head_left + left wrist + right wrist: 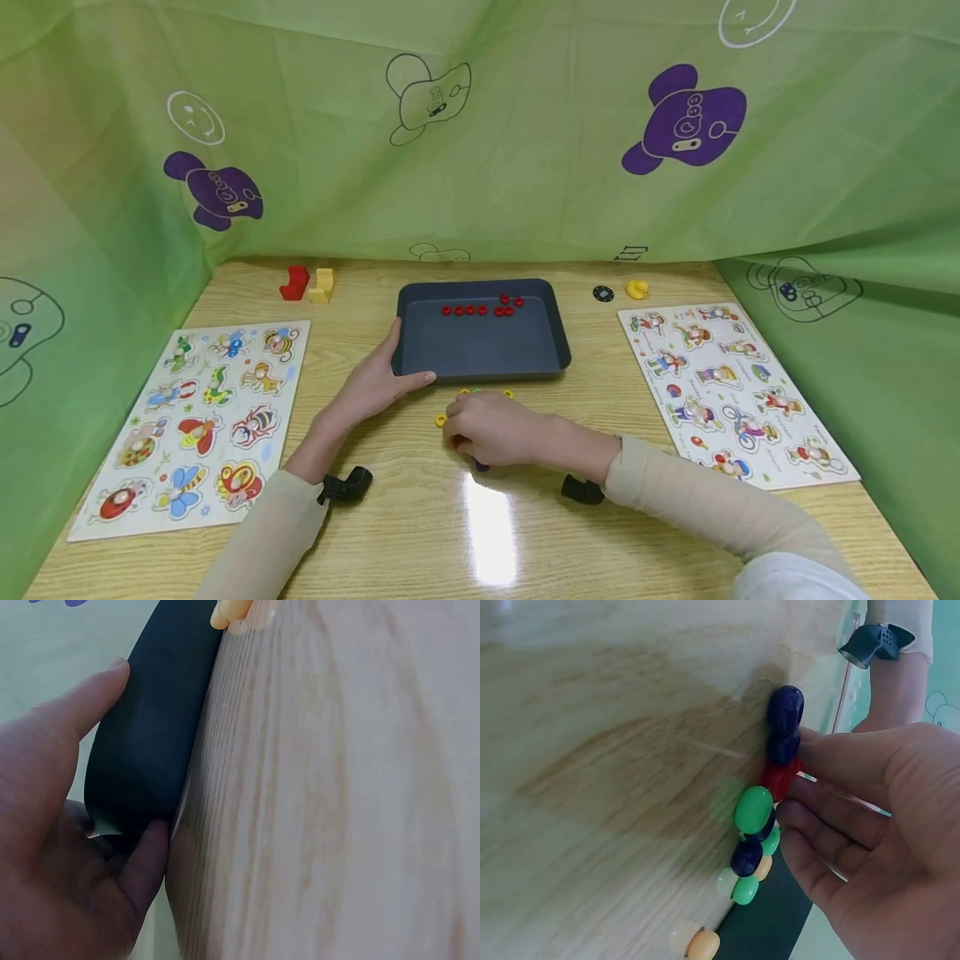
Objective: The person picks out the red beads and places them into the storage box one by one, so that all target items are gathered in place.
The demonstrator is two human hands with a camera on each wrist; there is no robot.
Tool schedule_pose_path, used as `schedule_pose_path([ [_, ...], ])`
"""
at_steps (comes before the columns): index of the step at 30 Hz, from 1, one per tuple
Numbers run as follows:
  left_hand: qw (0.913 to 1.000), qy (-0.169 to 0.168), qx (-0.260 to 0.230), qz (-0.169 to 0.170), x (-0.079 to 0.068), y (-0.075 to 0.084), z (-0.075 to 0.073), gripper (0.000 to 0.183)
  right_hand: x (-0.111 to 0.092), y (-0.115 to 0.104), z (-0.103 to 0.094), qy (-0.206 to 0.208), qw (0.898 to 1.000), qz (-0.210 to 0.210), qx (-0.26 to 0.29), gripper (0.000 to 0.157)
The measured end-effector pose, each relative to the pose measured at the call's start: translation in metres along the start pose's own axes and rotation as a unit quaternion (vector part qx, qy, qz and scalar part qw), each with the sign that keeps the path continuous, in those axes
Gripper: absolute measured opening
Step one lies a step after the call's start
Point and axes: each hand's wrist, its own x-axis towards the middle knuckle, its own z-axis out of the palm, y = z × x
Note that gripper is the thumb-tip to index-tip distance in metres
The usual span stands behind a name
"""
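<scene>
A dark grey tray (pixel 480 354) stands at the middle of the table with several red beads (pixel 471 310) toward its back. My left hand (pixel 375 385) grips the tray's front left corner, thumb against the front wall and the other fingers round the side. In front of the tray, my right hand (pixel 493 427) pinches a red bead (pixel 780 778) low over the tabletop. Dark blue beads (pixel 785 709) and green beads (pixel 754 810) lie close around its fingertips. A yellow bead (pixel 440 421) sits left of this hand, which hides part of the loose beads in the head view.
Peg puzzle boards with insects (pixel 206 425) and with figures (pixel 720 375) lie at left and right. Behind are a red block (pixel 295 283), a yellow block (pixel 322 286), a black disc (pixel 603 293) and a yellow duck (pixel 637 289). Green cloth (pixel 525 200) encloses the table.
</scene>
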Motion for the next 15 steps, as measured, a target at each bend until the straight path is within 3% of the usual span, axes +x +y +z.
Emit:
schedule_pose_path([
  [5,1.0,0.0,-0.004,0.001,0.0,0.0,0.0,0.11,0.001,0.004,-0.008,-0.006,0.999,0.019,0.033,0.007],
  [15,1.0,0.003,-0.003,0.006,0.001,-0.001,0.0,0.112,0.013,0.036,-0.044,0.039,0.993,0.085,0.077,0.011],
])
